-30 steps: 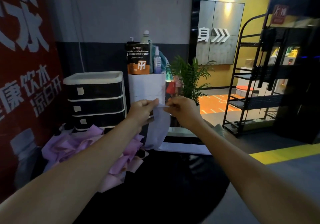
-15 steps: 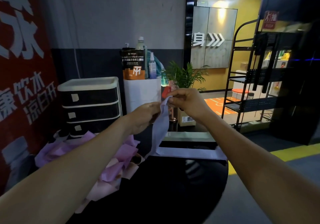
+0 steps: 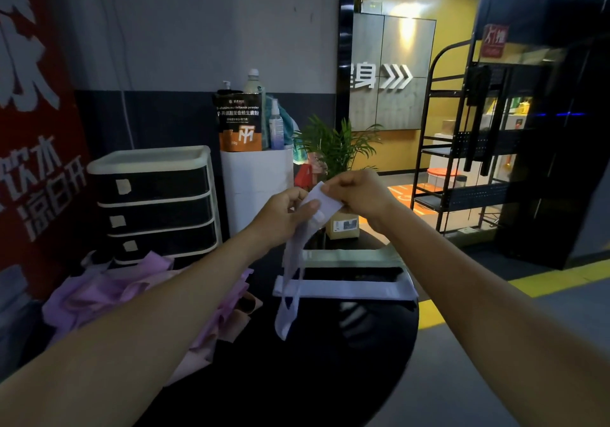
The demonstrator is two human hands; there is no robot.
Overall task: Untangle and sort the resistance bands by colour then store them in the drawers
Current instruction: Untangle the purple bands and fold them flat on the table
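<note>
Both hands hold one pale lavender resistance band (image 3: 293,268) up above the round black table (image 3: 297,377). My left hand (image 3: 284,215) pinches it near the top and my right hand (image 3: 359,194) grips its upper end; the rest hangs down in a loop. A tangled heap of pink and purple bands (image 3: 132,294) lies on the table's left side. A flat lavender band (image 3: 346,289) and a pale green band (image 3: 346,256) lie straightened at the table's far side. A three-drawer unit (image 3: 155,202) with dark drawers stands at the back left.
A white stand (image 3: 255,185) holding a supplement pouch and bottles is behind the table, beside a potted plant (image 3: 333,149) and a small box (image 3: 343,227). A black metal rack (image 3: 468,149) stands at the right. A red banner covers the left wall.
My hands have come closer together, and the band has been raised and now hangs in a longer loop. The view has tilted upward a little.
</note>
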